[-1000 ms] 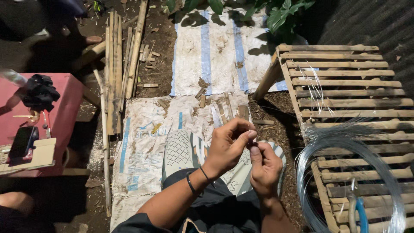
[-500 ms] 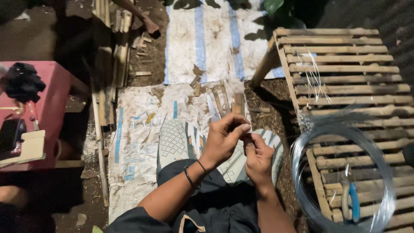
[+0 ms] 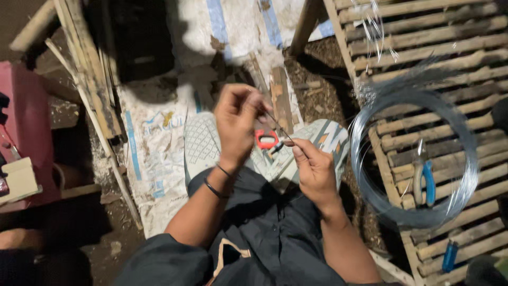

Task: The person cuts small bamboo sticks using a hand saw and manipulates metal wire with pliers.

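Note:
A short, thin piece of wire [image 3: 279, 127] runs between my two hands in front of my lap. My left hand [image 3: 238, 124] pinches its upper end with closed fingers; black bands circle that wrist. My right hand [image 3: 313, 169] grips the lower end between thumb and fingers. Below the hands, on the ground between my grey shoes [image 3: 203, 145], lies a small red-handled tool [image 3: 267, 140]. My dark trousers [image 3: 264, 233] fill the lower middle of the view.
To the right, a bamboo slat bench [image 3: 455, 47] carries a large coil of silver wire [image 3: 413, 159], blue-handled pliers [image 3: 424, 180] and a blue lighter [image 3: 450, 256]. White woven sacks [image 3: 153, 143] cover the dirt. Bamboo strips [image 3: 90, 79] lie left, beside a pink stool [image 3: 29, 132].
The view has shifted closer and downward. My hands have drawn slightly apart, the right one lower, with the wire stretched between them. The red tool has come into sight beneath them.

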